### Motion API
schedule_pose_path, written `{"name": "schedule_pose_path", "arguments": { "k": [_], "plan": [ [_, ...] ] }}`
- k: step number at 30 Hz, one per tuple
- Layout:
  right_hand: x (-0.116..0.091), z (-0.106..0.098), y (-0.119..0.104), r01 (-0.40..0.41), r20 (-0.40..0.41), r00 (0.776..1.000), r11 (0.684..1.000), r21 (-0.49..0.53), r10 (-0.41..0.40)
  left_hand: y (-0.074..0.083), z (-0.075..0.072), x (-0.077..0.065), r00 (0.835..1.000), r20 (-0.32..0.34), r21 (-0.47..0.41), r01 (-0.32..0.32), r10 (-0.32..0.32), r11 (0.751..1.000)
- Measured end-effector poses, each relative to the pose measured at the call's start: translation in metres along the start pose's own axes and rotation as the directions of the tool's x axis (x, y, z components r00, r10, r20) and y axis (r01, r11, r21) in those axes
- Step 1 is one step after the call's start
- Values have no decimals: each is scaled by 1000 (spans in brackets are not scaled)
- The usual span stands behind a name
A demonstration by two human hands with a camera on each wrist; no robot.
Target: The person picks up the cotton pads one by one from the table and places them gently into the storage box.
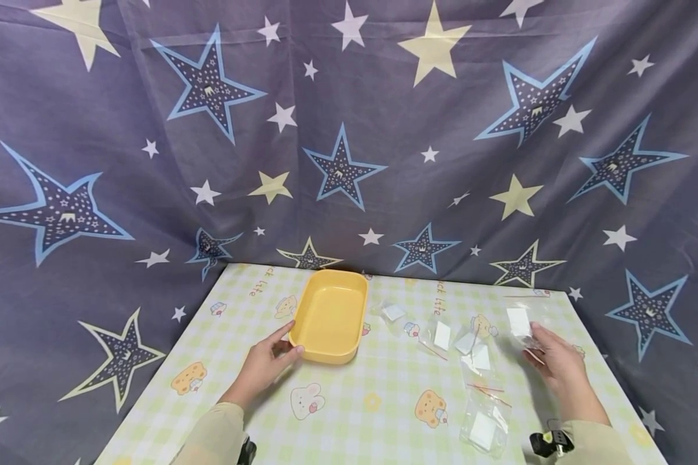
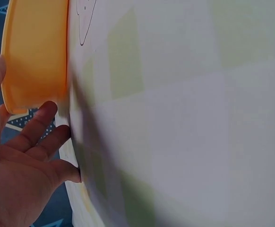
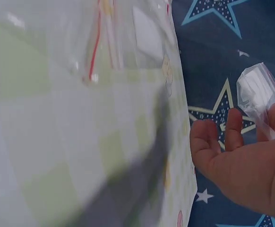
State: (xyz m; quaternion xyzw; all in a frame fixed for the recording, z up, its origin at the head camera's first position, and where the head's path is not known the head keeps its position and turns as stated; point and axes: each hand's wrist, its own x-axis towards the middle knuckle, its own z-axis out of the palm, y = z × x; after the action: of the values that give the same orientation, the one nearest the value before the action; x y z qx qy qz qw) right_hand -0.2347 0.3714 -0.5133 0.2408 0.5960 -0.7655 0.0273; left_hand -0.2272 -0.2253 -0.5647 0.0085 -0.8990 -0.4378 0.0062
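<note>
One yellow tray (image 1: 330, 316) on table (image 1: 378, 374), left hand (image 1: 264, 367) gripping near-left corner. One clear bag (image 1: 519, 321) with white piece pinched in right hand (image 1: 560, 367), raised. Probably five more bags (image 1: 481, 431) between hands, some overlapping, hindering count. One star-print curtain (image 1: 372, 97) behind.

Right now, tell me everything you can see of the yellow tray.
The yellow tray is a rounded rectangle with raised walls and a thin rim, smooth and glossy, perhaps plastic. It sits open side up on the checked tablecloth, long sides running front to back, left of the clear bags. The left hand grips its near left corner.
</note>
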Motion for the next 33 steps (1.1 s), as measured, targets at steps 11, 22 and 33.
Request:
{"name": "schedule_pose_path", "arguments": {
  "k": [11,22,33],
  "plan": [
    [-4,18,-3,6,101,995,1000,-2,-6,-2,-2,0,1000,5,-31,17,-17,999],
    [-4,45,-3,61,140,988,998,-22,-57,-2,-2,-1,998,16,-51,62,-61,997],
    [-6,74,1,90,155,985,990,-109,-73,1,-1,-1,998,13,-40,63,-63,997]
  ]
}}
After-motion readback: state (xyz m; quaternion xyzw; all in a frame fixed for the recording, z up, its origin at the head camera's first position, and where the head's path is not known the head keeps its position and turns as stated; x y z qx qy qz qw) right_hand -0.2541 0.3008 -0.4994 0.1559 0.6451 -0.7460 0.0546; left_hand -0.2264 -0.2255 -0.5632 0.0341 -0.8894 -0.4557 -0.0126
